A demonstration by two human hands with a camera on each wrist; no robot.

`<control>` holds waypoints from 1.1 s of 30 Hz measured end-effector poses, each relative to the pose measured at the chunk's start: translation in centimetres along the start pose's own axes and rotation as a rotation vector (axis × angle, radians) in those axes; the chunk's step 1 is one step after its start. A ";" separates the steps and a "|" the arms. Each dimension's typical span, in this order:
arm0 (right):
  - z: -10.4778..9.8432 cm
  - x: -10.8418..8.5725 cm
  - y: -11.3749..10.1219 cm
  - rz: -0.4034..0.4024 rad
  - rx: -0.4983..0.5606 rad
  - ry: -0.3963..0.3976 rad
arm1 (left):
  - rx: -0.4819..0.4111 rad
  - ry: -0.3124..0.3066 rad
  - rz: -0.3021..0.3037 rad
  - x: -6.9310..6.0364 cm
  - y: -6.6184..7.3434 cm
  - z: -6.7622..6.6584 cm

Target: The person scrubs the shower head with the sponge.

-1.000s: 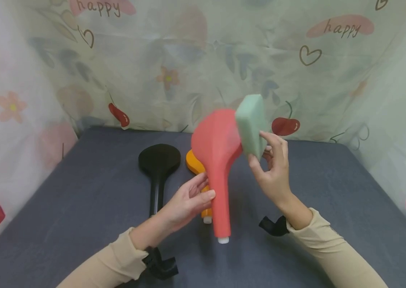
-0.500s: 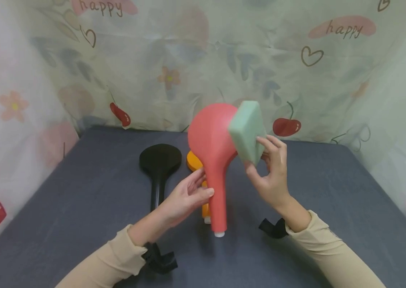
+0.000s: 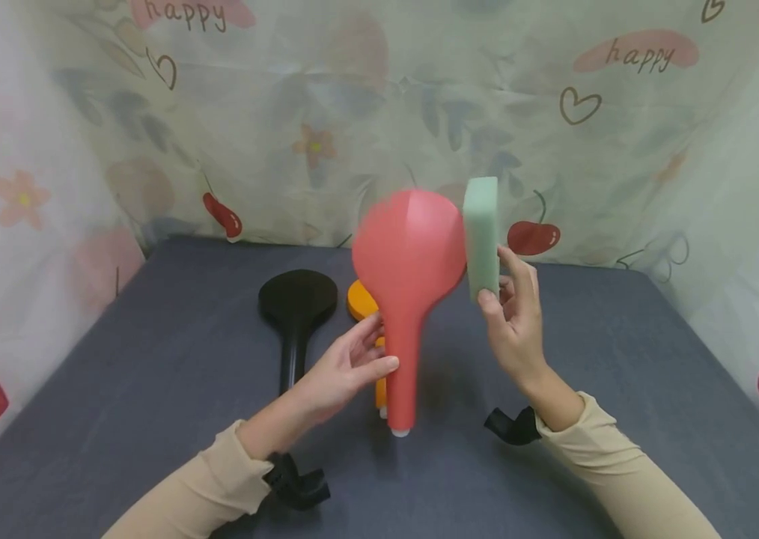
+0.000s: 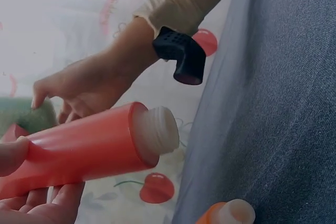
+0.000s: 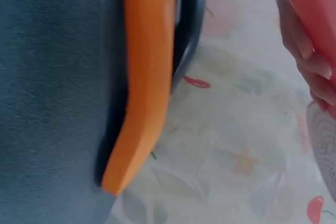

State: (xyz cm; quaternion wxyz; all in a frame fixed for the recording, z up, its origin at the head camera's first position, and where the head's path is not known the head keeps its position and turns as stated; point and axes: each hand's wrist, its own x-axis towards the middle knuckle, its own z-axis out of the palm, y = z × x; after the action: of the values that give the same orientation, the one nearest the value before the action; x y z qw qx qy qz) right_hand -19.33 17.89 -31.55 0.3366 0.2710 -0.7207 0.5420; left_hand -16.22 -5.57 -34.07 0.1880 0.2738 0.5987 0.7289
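Note:
In the head view, my left hand (image 3: 346,367) grips the handle of a red shower head (image 3: 409,247), held upright above the table. The left wrist view shows its white threaded end (image 4: 160,129) and my left fingers (image 4: 47,203) under the handle. My right hand (image 3: 517,322) pinches a pale green sponge (image 3: 482,236) by its lower part. That sponge stands on edge along the right rim of the red head; whether they touch, I cannot tell. A grey dotted spray face (image 5: 324,145) shows in the right wrist view, turned away from the head camera.
An orange shower head (image 3: 361,301) lies behind the red one, partly hidden by it. To its left lies a black shower head (image 3: 299,299). Both rest on the dark grey cloth-covered table (image 3: 171,374). A printed curtain (image 3: 393,112) encloses the back and sides.
The sponge has swung from a slant to upright and shifted right off the front of the red head. The red shower head has risen slightly and its handle end moved left.

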 end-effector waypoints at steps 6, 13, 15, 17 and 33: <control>-0.6 0.3 -0.1 0.003 -0.007 0.015 | 0.032 0.033 -0.023 0.2 0.0 -0.3; -1.9 1.9 -0.6 0.070 0.144 0.020 | 0.135 0.002 0.019 0.2 0.0 -0.2; -2.1 2.0 -0.8 0.095 0.210 0.013 | 0.167 0.028 0.040 0.1 0.1 -0.3; -2.3 2.1 -0.8 0.118 0.230 0.005 | 0.198 0.066 0.063 0.1 0.1 -0.3; -3.3 3.2 -2.7 0.176 -0.094 -0.076 | 0.463 0.342 0.199 0.2 -0.1 -0.1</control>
State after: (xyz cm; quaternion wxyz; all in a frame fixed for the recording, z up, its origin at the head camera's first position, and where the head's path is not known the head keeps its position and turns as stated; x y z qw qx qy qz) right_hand -18.65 20.30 -26.78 0.2723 0.2108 -0.7786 0.5246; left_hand -16.47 -5.54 -34.10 -0.0552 0.2398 0.7421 0.6236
